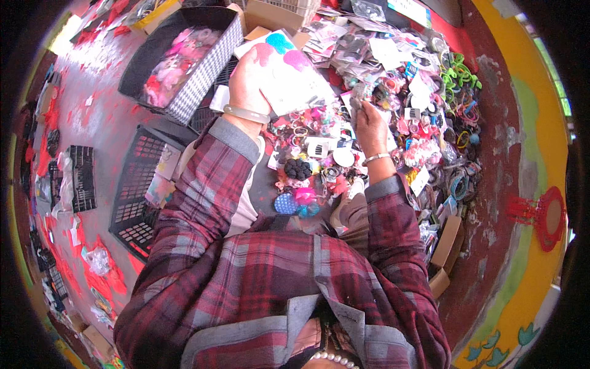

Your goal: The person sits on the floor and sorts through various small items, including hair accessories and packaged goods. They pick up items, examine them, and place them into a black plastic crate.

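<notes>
My left hand, a bangle on its wrist, is closed on a white card that carries blue, pink and magenta rounded patches. The card is tilted and very bright, so its finer detail is lost. To the right, my right hand is closed with its fingertips pinched together over the edge of the pile. Something small and clear-looking shows at those fingertips, but its kind is hard to tell. Beneath both hands spreads a heap of hair accessories, with hair ties, bows and small carded pieces mixed together.
A black-and-white patterned bin holds pink fluffy pieces at the upper left. Below it stands a black plastic basket. Flat packets pile up at the back, beside green hair ties. A cardboard box lies by the painted wall.
</notes>
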`<control>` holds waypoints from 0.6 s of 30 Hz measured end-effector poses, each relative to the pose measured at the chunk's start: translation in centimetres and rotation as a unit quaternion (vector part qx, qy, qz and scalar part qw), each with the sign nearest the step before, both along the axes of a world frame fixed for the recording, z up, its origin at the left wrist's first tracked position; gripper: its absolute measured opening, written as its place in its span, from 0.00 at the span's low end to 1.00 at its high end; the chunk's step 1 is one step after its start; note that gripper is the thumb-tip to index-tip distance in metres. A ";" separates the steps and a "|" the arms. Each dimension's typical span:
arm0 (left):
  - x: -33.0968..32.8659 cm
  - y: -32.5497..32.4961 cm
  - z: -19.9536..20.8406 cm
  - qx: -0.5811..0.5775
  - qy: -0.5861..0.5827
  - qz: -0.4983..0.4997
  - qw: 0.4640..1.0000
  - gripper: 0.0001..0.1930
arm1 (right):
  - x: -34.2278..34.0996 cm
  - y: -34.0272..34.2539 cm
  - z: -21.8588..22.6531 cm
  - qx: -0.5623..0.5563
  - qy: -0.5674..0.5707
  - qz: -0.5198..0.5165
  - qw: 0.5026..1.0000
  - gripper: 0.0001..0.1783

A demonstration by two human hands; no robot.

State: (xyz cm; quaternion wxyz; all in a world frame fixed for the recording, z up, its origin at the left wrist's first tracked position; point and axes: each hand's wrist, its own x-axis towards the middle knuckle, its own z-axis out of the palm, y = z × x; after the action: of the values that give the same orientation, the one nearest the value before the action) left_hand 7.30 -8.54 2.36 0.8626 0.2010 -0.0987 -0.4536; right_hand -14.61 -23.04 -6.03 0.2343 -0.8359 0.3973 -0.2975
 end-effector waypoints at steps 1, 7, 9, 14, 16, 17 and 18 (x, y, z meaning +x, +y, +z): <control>1.2 0.7 0.0 0.003 -0.004 0.026 1.000 0.17 | 0.0 0.7 0.5 0.019 -0.007 -0.002 1.000 0.12; 6.4 10.0 2.2 0.105 -0.090 0.256 0.957 0.13 | -0.5 4.1 0.5 0.038 0.070 0.057 0.995 0.15; 9.7 15.2 0.4 0.093 -0.046 0.324 0.940 0.12 | -0.7 5.2 0.5 0.094 0.084 0.087 0.988 0.17; 14.3 31.5 -7.4 0.280 -0.057 0.466 0.837 0.10 | -1.0 8.0 -0.1 0.133 0.105 0.106 0.980 0.16; 13.9 36.3 -10.3 0.304 0.033 0.487 0.818 0.09 | -2.0 7.8 -1.7 0.112 0.115 0.119 0.980 0.16; 13.6 38.8 -12.2 0.314 0.077 0.496 0.806 0.08 | -2.1 7.8 -2.3 0.127 0.121 0.114 0.978 0.16; 13.3 41.4 -14.7 0.333 0.100 0.495 0.796 0.08 | -2.1 7.9 -2.7 0.141 0.134 0.098 0.976 0.16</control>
State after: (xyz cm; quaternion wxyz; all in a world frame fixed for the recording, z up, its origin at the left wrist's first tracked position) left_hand 20.60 32.89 -12.34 0.8543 0.4508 0.2586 0.0132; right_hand -16.72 -15.10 -8.78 0.3229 -0.8614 0.3793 -0.0996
